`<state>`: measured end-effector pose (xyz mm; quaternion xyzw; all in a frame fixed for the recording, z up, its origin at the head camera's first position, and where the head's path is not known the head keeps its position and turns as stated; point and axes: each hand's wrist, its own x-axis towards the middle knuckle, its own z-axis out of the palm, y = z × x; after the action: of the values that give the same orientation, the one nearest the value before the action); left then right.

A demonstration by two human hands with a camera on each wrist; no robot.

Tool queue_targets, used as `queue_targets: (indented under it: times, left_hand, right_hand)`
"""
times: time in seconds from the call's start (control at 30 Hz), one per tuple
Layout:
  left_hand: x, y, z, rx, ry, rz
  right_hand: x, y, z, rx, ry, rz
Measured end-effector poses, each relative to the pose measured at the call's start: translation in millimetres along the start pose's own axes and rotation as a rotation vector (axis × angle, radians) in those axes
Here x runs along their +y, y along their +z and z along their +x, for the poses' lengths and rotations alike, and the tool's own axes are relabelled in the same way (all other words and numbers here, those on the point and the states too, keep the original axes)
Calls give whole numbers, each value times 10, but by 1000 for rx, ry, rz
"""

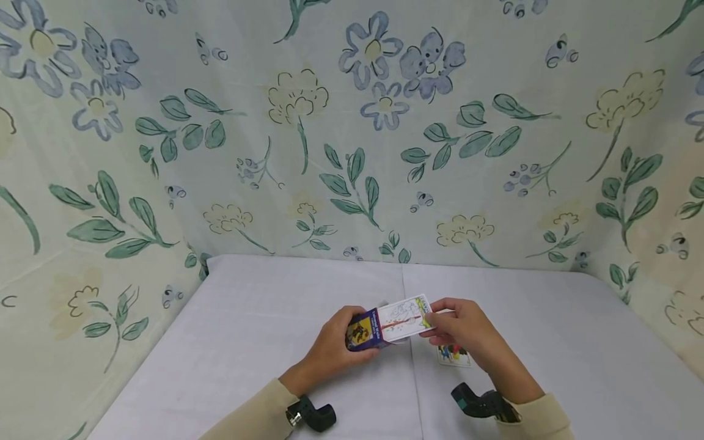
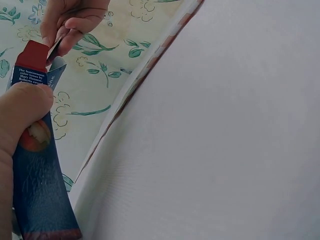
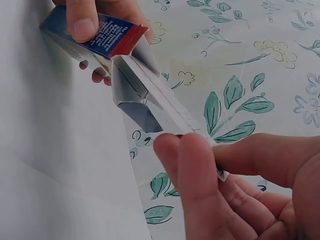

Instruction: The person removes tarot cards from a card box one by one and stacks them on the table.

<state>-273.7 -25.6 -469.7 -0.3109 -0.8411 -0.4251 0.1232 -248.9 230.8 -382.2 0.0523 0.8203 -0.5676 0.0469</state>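
My left hand [image 1: 332,343] grips a dark blue tarot card box [image 1: 376,324], fingers and thumb round its sides. White lettering and a red end band mark its narrow side [image 3: 107,37] in the right wrist view. From the open end sticks out a white-bordered stack of cards [image 1: 400,319] with a line drawing on its face. My right hand [image 1: 467,327] pinches the outer end of that stack between thumb and fingers. The box's opened flaps [image 3: 142,115] stand apart around the stack. Below my right hand lies a colourful card [image 1: 454,356], partly hidden by the hand.
A white cloth [image 1: 264,318] with a crease covers the table. Behind it and along both sides hangs a flowered curtain [image 1: 352,134]. Black wrist cameras [image 1: 313,414] sit on both wrists over beige sleeves [image 1: 258,412].
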Motion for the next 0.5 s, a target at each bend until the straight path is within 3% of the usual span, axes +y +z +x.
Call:
queue_targets:
  times: [0.5]
  left_hand:
    - [-13, 11, 0, 10, 18, -11]
  right_hand:
    - [-19, -110, -17, 3, -18, 28]
